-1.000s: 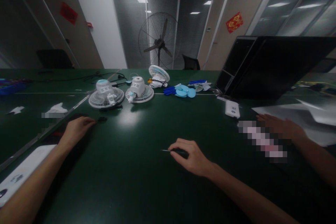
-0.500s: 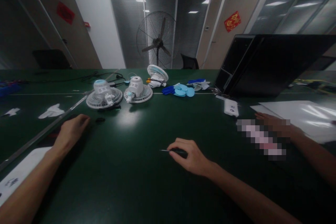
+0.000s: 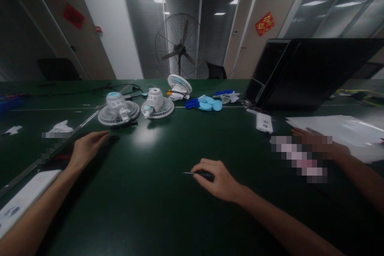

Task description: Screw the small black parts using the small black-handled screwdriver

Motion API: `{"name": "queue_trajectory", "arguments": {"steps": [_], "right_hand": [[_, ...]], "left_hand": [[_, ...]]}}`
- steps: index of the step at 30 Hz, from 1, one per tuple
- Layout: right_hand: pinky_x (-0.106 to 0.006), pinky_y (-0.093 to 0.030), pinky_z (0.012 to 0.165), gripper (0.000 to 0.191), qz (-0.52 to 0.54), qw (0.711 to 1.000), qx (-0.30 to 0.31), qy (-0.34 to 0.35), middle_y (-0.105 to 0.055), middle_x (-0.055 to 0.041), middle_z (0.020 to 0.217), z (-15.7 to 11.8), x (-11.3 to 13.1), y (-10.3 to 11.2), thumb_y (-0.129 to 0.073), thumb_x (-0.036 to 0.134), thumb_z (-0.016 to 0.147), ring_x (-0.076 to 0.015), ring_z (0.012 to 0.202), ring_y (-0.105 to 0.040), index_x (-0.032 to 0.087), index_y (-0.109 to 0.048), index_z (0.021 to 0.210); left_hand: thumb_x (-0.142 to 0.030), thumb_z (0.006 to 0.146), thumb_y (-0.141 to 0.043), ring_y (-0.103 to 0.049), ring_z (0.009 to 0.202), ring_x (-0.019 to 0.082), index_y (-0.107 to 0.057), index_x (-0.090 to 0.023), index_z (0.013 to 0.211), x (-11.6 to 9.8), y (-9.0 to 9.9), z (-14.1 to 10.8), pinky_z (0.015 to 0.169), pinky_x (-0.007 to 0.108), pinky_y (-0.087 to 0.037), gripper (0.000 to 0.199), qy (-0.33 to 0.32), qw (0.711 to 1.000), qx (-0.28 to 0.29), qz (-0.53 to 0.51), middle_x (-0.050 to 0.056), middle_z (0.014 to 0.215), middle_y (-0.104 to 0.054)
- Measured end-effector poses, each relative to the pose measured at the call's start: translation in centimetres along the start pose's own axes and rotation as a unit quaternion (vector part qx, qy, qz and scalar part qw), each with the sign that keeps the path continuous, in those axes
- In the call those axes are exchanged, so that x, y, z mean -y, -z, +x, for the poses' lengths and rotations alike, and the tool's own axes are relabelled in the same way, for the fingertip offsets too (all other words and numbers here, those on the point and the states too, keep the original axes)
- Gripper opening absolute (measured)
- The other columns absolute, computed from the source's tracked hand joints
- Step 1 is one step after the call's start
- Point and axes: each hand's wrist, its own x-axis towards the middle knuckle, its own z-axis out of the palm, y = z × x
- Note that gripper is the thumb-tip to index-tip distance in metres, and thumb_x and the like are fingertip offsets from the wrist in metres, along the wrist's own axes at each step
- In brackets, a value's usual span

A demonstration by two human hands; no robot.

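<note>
My right hand (image 3: 217, 180) rests low over the green table, closed around the black handle of a small screwdriver (image 3: 204, 175). Its thin metal shaft points left. My left hand (image 3: 90, 147) is out to the left with its fingers stretched forward and nothing visible in them. Just past those fingertips lies a small dark round piece (image 3: 114, 139); whether they touch it I cannot tell. Beyond it, two white fan heads lie grille-down: one with a light blue cap (image 3: 115, 106), and beside it another (image 3: 155, 102).
A third small fan (image 3: 179, 88) stands behind. Blue gloves and light blue fan blades (image 3: 208, 103) lie mid-table. At right are a black monitor (image 3: 318, 74), a white power bank (image 3: 264, 123), and another person's hand (image 3: 318, 144) near a pixelated item. A white box (image 3: 27, 196) lies under my left forearm.
My left hand has moved a little right, toward the small dark round piece, and its fingers have stretched out. My right hand keeps the screwdriver in the same place.
</note>
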Motion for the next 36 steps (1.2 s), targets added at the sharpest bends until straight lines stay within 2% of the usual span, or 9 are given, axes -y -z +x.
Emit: {"name": "queue_trajectory", "arguments": {"steps": [6,10,15,21,31,36], "right_hand": [[-0.027,-0.050,0.074,0.017,-0.013,1.000,0.004,-0.004,-0.070,-0.0034,0.101,0.0,0.1,0.0,-0.061,0.028,0.105,-0.0152,0.084,-0.066,0.020,-0.072,0.116],[-0.027,-0.050,0.074,0.017,-0.014,1.000,0.005,-0.004,-0.070,-0.0034,0.101,0.0,0.3,0.1,-0.061,0.027,0.104,-0.0152,0.084,-0.065,0.019,-0.072,0.115],[-0.027,-0.051,0.074,0.019,-0.004,1.000,0.006,-0.001,-0.070,-0.0038,0.102,0.0,0.1,0.1,-0.061,0.027,0.105,-0.0151,0.084,-0.065,0.019,-0.072,0.117],[-0.027,-0.052,0.076,0.018,-0.007,1.000,0.012,0.000,-0.070,-0.0037,0.102,0.0,0.1,0.1,-0.060,0.027,0.105,-0.0152,0.085,-0.066,0.019,-0.071,0.117],[-0.026,-0.052,0.076,0.017,-0.003,1.000,0.017,-0.001,-0.070,-0.0033,0.103,0.0,0.1,0.1,-0.060,0.027,0.105,-0.0150,0.087,-0.066,0.020,-0.071,0.117],[-0.025,-0.051,0.075,0.016,-0.012,1.000,0.016,-0.003,-0.070,-0.0029,0.102,0.1,0.2,0.1,-0.061,0.026,0.105,-0.0148,0.086,-0.065,0.020,-0.071,0.116]], "left_hand": [[-0.086,0.087,-0.041,-0.069,0.103,0.028,-0.070,-0.013,0.125,-2.1,-0.5,-0.2,0.088,0.034,-0.056,0.088,-0.051,0.998,-0.016,0.033,0.015,0.136,-0.065],[-0.095,0.078,-0.040,-0.070,0.105,0.030,-0.072,-0.013,0.120,-2.2,-1.1,0.0,0.086,0.035,-0.057,0.097,-0.049,0.999,-0.008,0.007,0.017,0.132,-0.068],[-0.088,0.080,-0.050,-0.071,0.100,0.030,-0.070,-0.013,0.127,-1.0,-1.3,0.3,0.079,0.032,-0.056,0.091,-0.021,1.000,0.020,-0.006,0.012,0.122,-0.075],[-0.080,0.083,-0.058,-0.069,0.110,0.028,-0.071,-0.014,0.126,0.4,-1.5,0.5,0.093,0.032,-0.052,0.081,-0.028,0.999,0.021,-0.032,0.009,0.126,-0.075],[-0.072,0.077,-0.072,-0.066,0.122,0.030,-0.071,-0.012,0.127,-0.3,-0.9,0.4,0.104,0.036,-0.050,0.079,0.050,0.987,0.044,-0.146,0.010,0.131,-0.073],[-0.069,0.076,-0.074,-0.064,0.124,0.031,-0.071,-0.014,0.130,-0.6,-0.7,0.5,0.108,0.038,-0.047,0.077,0.088,0.984,0.064,-0.142,0.010,0.134,-0.072]]}}
